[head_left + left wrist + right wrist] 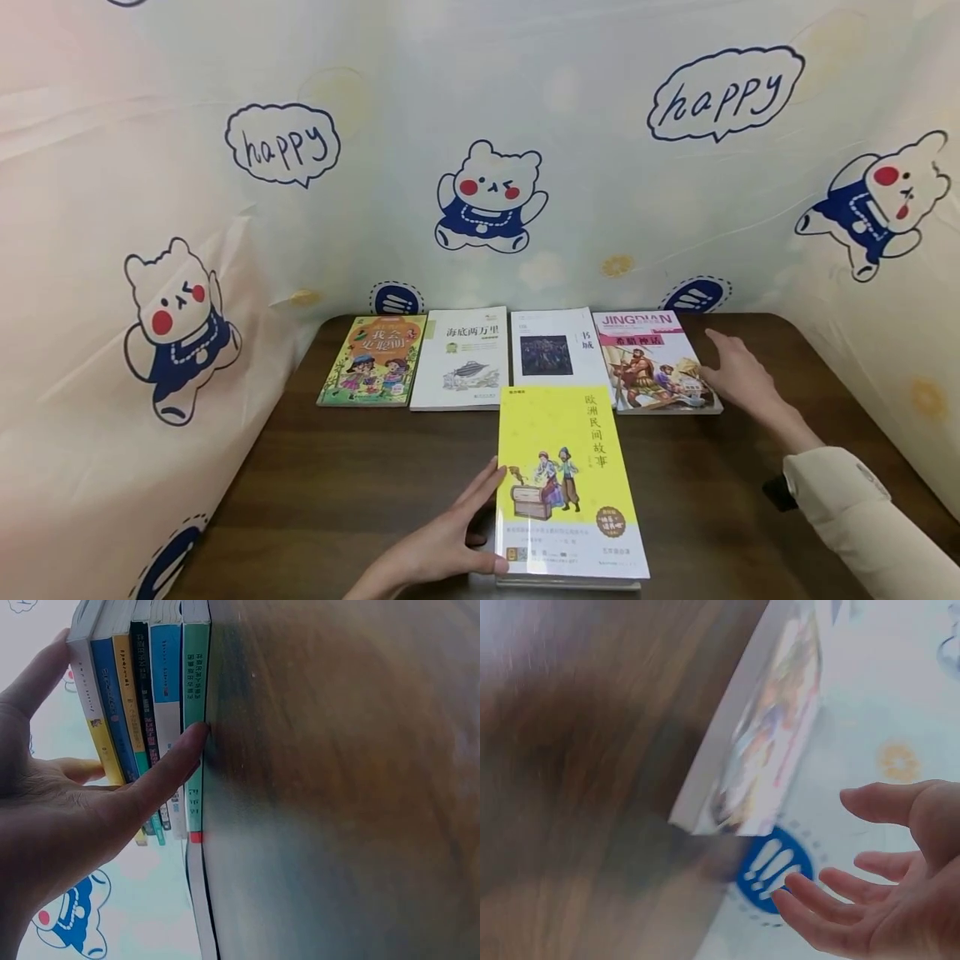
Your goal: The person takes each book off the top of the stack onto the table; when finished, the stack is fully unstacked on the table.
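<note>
A yellow-covered book [543,442] lies on top of a stack near the front of the table. My left hand [442,542] rests against the left side of that stack. In the left wrist view, its outstretched fingers [161,769] touch the spines, including a green book [196,690] at the table surface. My right hand [742,379] is beside the right edge of a book with a pink "JINGDIAN" title [652,367]. Its fingers are spread and loosely bent, holding nothing, and the right wrist view shows that book [769,742] a little apart from them.
Left of the pink-titled book, a white book with a dark picture [551,358], a white book with a ship drawing [461,358] and a green-and-orange children's book [375,358] lie in a row. A printed cloth [585,200] hangs behind the dark wooden table [360,475].
</note>
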A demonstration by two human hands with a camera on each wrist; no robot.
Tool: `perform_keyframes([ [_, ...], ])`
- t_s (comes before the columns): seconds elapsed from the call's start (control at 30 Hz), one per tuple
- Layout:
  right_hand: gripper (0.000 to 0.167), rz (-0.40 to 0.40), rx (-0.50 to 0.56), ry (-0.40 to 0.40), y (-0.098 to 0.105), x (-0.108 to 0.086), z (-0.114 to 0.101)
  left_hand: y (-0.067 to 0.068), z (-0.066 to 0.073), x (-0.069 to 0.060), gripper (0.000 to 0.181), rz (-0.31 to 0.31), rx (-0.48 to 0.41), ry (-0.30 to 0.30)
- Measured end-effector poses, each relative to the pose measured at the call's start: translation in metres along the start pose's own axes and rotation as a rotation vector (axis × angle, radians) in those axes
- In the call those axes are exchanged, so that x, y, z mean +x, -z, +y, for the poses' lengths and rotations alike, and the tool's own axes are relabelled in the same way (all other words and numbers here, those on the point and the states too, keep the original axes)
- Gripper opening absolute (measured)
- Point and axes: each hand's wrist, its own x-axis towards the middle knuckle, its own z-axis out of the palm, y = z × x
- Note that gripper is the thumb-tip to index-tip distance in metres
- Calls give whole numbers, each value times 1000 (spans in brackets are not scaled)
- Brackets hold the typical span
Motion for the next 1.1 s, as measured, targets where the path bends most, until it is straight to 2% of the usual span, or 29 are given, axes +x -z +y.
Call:
perform_keyframes([
  [0.23,70,30,110,128,-7,-35,-39,1,-5,-1,99,10,11,2],
  [0.37,68,36,163,188,-18,-57,-60,2,-3,-2,99,25,8,16],
  [0.53,64,14,311,260,-40,-92,-82,2,-2,-5,99,25,23,37],
  [0.7,70,-134,438,193,-63,-124,-104,2,-4,-6,99,14,22,58],
  [0.8,78,-204,444,131,-69,-134,-115,2,-4,-5,99,20,45,52],
  [0.9,87,-227,420,83,-73,-140,-120,2,-3,-2,99,26,44,37],
  [1.1,98,-238,413,49,-80,-146,-121,1,-4,3,101,16,-44,13],
])
